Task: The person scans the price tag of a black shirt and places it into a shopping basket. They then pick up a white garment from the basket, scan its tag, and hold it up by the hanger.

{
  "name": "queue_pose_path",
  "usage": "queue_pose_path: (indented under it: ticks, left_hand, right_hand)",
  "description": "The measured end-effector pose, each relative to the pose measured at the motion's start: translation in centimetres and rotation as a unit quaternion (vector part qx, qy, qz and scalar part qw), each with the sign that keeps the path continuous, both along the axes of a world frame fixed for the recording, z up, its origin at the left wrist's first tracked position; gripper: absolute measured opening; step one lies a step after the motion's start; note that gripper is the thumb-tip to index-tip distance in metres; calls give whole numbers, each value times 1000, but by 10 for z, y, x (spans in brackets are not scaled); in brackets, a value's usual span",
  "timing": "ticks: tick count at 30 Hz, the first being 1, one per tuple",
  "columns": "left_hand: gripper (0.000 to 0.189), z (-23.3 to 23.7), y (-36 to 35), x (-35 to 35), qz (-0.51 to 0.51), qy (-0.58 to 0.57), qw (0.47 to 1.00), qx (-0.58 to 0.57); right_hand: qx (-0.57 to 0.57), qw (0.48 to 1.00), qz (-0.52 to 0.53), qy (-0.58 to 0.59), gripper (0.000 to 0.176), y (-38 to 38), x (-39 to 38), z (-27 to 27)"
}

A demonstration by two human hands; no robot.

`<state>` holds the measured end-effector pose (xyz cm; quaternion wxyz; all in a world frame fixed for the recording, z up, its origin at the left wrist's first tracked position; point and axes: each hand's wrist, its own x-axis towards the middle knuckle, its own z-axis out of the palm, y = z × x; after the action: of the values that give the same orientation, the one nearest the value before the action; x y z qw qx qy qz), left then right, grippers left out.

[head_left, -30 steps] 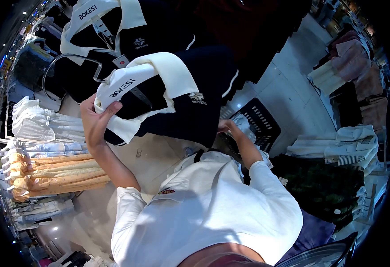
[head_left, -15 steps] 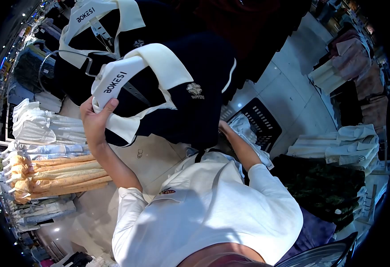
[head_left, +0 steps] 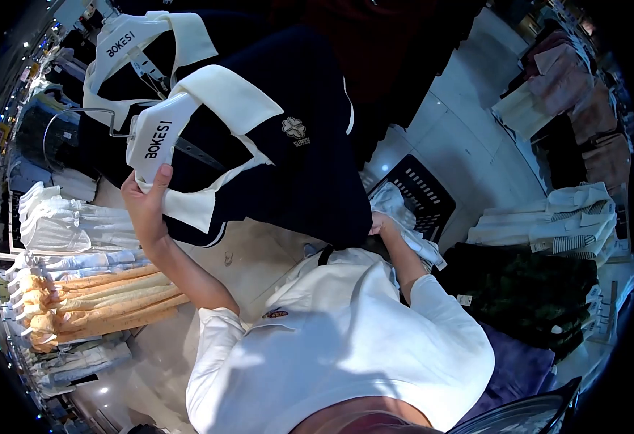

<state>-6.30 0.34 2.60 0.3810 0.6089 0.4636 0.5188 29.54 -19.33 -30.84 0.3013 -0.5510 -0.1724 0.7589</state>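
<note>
smooth plastic hanger [head_left: 156, 137], shiny metal hook [head_left: 78, 110], matt cloth shirt [head_left: 302, 184], glossy floor [head_left: 472, 134]

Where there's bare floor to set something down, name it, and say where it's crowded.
Bare floor shows between the black basket and the pink garments, and again between the orange garments and the wearer's white shirt. It's crowded around the right hand, with the navy polo and light cloth by the basket close about it.

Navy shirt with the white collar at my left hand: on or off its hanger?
On: the navy shirt has the white BOKESI hanger showing inside its white collar opening.
</note>
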Motion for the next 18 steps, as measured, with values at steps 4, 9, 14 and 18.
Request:
queue_pose_path:
  ticks: [4, 9, 14, 18]
  left_hand:
    - [37, 3, 1, 10, -1, -24, 1000, 4]
    - [37, 1, 4, 13, -24, -28, 999, -3]
    - [36, -7, 6, 8, -18, -27, 999, -6]
    - [33, -10, 3, 3, -8, -25, 1000, 3]
  right_hand:
    - [80, 987, 91, -106, 27, 9, -35, 49]
    - [171, 977, 126, -8, 27, 23, -57, -25]
    - [208, 973, 76, 63, 25, 23, -65, -16]
    - [260, 964, 8, 51, 26, 15, -63, -19]
